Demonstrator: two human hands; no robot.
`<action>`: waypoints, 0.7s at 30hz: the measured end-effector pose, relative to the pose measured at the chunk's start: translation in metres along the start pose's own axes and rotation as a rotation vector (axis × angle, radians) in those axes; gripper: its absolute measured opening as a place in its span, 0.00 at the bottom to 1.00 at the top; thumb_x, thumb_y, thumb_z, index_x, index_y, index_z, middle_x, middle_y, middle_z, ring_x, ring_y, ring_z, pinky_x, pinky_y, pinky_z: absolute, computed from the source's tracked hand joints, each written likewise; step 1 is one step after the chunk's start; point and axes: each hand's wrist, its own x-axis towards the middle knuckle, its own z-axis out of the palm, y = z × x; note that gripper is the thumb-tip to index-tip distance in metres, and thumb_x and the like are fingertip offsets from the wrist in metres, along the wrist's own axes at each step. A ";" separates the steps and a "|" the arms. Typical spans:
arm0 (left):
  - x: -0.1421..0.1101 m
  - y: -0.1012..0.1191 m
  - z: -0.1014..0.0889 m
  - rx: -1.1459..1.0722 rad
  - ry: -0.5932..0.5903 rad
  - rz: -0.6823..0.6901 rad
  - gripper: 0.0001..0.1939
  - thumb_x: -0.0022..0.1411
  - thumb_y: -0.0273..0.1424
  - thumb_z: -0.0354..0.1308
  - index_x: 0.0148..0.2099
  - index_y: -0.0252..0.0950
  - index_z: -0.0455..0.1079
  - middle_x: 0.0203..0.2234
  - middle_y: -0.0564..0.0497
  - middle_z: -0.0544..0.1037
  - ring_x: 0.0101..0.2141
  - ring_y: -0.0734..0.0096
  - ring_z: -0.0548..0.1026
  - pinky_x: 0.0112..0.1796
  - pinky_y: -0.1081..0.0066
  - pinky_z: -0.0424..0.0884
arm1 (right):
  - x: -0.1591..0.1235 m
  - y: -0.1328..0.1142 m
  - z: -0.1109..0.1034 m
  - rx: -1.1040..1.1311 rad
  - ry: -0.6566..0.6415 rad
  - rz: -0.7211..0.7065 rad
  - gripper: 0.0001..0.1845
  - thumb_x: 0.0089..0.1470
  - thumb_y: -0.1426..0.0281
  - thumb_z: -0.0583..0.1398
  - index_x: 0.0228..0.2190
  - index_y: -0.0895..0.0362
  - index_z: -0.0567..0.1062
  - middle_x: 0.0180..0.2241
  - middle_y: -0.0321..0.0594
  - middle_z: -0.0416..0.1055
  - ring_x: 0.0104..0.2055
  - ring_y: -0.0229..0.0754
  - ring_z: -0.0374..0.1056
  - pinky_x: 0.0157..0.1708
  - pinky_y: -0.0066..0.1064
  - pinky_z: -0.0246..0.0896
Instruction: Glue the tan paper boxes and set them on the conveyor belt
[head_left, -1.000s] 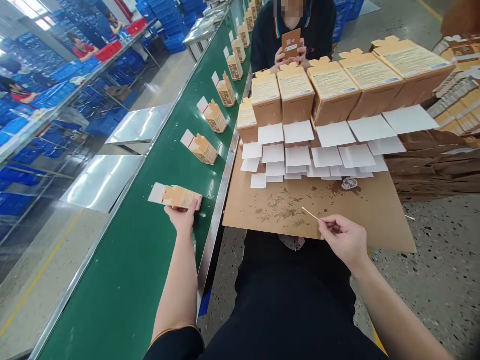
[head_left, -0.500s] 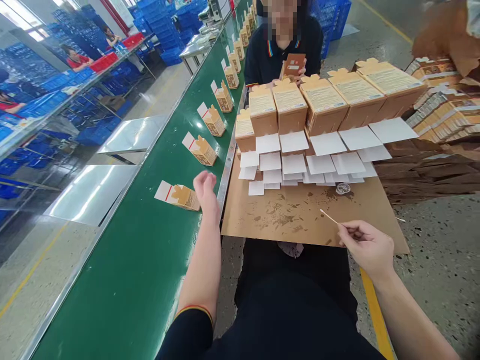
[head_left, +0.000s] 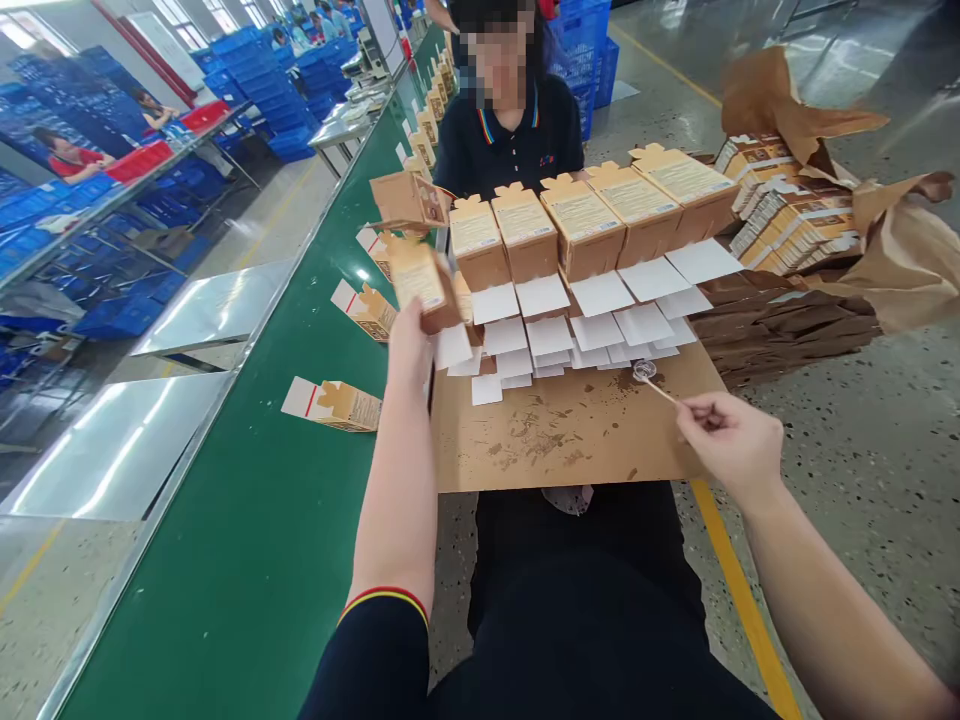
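Note:
My left hand (head_left: 409, 345) is closed on a small brown carton (head_left: 421, 283), slightly blurred, at the left end of the stacked cartons (head_left: 585, 235). A white flap hangs from its lower end. Between the thumb and fingers of my right hand (head_left: 731, 440) is a thin cotton swab (head_left: 661, 391). Its far end reaches a small clear round dish (head_left: 643, 370) on the stained brown cardboard (head_left: 487, 465). White flaps (head_left: 604, 292) stick out from the stacked cartons toward me. Beside my left forearm, an upright carton (head_left: 349, 408) with a raised white flap stands on the green conveyor belt (head_left: 247, 540).
Across the cardboard sits a co-worker (head_left: 510, 140); another brown carton (head_left: 397, 200) is at that person's side, over the belt. More cartons line the belt further back. Bundles of flat cartons (head_left: 799, 225) lie at right on brown paper (head_left: 780, 325). Metal side tables (head_left: 120, 430) adjoin the belt.
My left hand, empty before, has moved forward and taken hold of a carton from the stack's left end. The swab's tip has moved from above the cardboard to the clear dish.

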 end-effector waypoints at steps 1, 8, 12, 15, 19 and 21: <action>-0.017 0.001 -0.013 -0.060 0.029 0.029 0.22 0.64 0.47 0.70 0.53 0.38 0.82 0.54 0.44 0.86 0.63 0.49 0.80 0.65 0.54 0.74 | 0.011 0.003 -0.003 -0.043 0.008 -0.003 0.19 0.62 0.51 0.68 0.30 0.53 0.82 0.25 0.41 0.79 0.25 0.44 0.76 0.31 0.35 0.75; -0.168 -0.045 -0.075 -0.204 -0.137 -0.255 0.35 0.50 0.40 0.81 0.60 0.44 0.80 0.62 0.43 0.83 0.66 0.41 0.77 0.63 0.49 0.78 | 0.071 0.011 0.007 -0.228 -0.194 -0.133 0.18 0.58 0.60 0.71 0.22 0.51 0.74 0.21 0.40 0.76 0.24 0.41 0.67 0.27 0.33 0.61; -0.202 -0.081 -0.070 -0.136 -0.111 -0.364 0.40 0.47 0.40 0.85 0.61 0.43 0.77 0.60 0.41 0.84 0.63 0.42 0.81 0.62 0.48 0.78 | 0.088 0.006 0.014 -0.316 -0.309 -0.113 0.21 0.60 0.63 0.70 0.19 0.50 0.71 0.19 0.41 0.74 0.23 0.41 0.67 0.26 0.33 0.60; -0.200 -0.086 -0.063 -0.099 -0.086 -0.349 0.41 0.45 0.41 0.87 0.59 0.41 0.76 0.58 0.40 0.84 0.61 0.44 0.82 0.63 0.48 0.77 | 0.085 0.001 0.003 -0.338 -0.310 -0.099 0.18 0.58 0.68 0.70 0.20 0.50 0.73 0.21 0.41 0.76 0.24 0.42 0.69 0.27 0.33 0.64; -0.191 -0.080 -0.061 -0.080 -0.123 -0.358 0.38 0.46 0.41 0.87 0.56 0.40 0.75 0.56 0.39 0.85 0.59 0.47 0.83 0.63 0.49 0.77 | 0.038 -0.013 0.001 -0.185 -0.219 -0.120 0.06 0.59 0.68 0.67 0.29 0.52 0.81 0.26 0.40 0.80 0.26 0.43 0.75 0.27 0.34 0.73; -0.189 -0.078 -0.061 -0.075 -0.119 -0.361 0.38 0.46 0.42 0.87 0.54 0.39 0.75 0.57 0.39 0.84 0.59 0.47 0.83 0.63 0.49 0.77 | -0.001 -0.025 0.020 -0.012 -0.312 -0.162 0.09 0.64 0.65 0.64 0.33 0.52 0.83 0.29 0.40 0.81 0.28 0.44 0.77 0.27 0.35 0.76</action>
